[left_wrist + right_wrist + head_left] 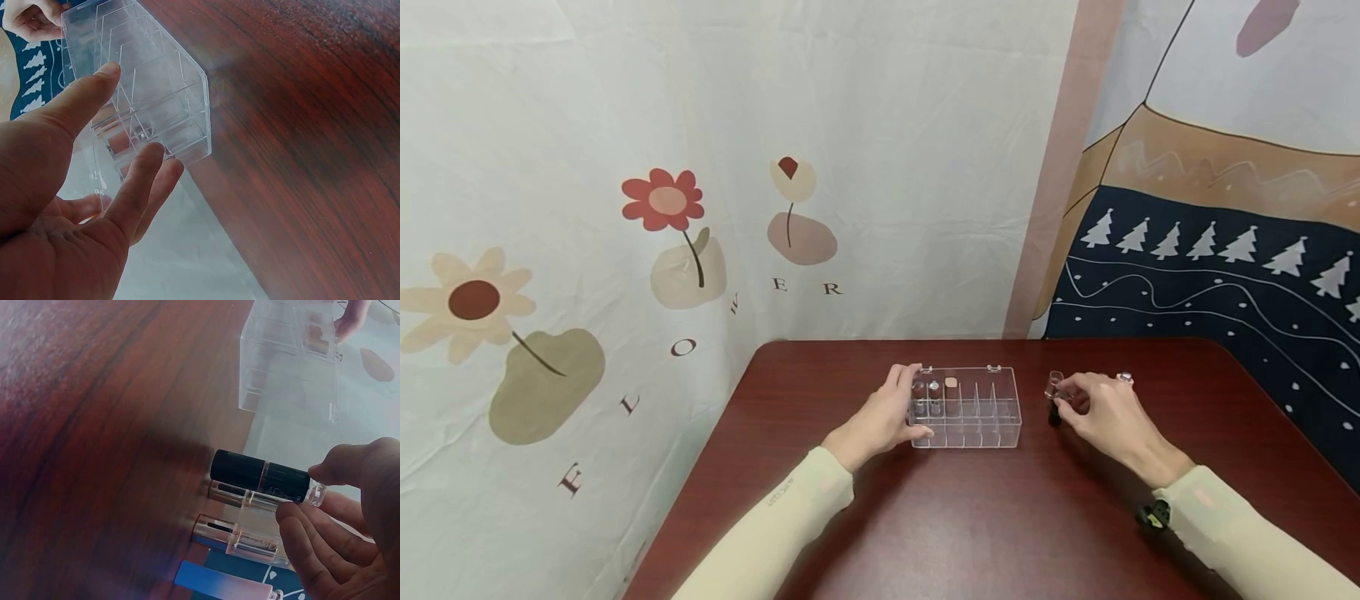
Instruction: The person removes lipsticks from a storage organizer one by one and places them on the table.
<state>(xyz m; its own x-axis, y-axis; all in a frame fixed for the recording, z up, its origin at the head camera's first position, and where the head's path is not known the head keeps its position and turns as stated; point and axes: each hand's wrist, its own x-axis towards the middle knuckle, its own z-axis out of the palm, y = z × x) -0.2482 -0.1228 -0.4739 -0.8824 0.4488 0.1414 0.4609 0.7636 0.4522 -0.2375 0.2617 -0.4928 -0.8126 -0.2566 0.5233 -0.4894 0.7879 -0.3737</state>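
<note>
My left hand (883,417) grips the left end of a clear plastic organizer box (1011,408), thumb in front and fingers behind. The box sits on the table, divided into small compartments. Its left compartments hold two clear-looking tubes (936,402), and a tan square top (951,382) shows beside them. To the right of the box, my right hand (1108,412) pinches the clear end of a black lipstick tube (240,469) with a thin gold band. Whether the tube's black end touches the table I cannot tell.
Past the black tube, in the right wrist view, stand two clear-and-gold tubes (209,532) and a blue-to-pink tube (212,578). The dark red table (970,517) ends at the back against a printed cloth (910,208).
</note>
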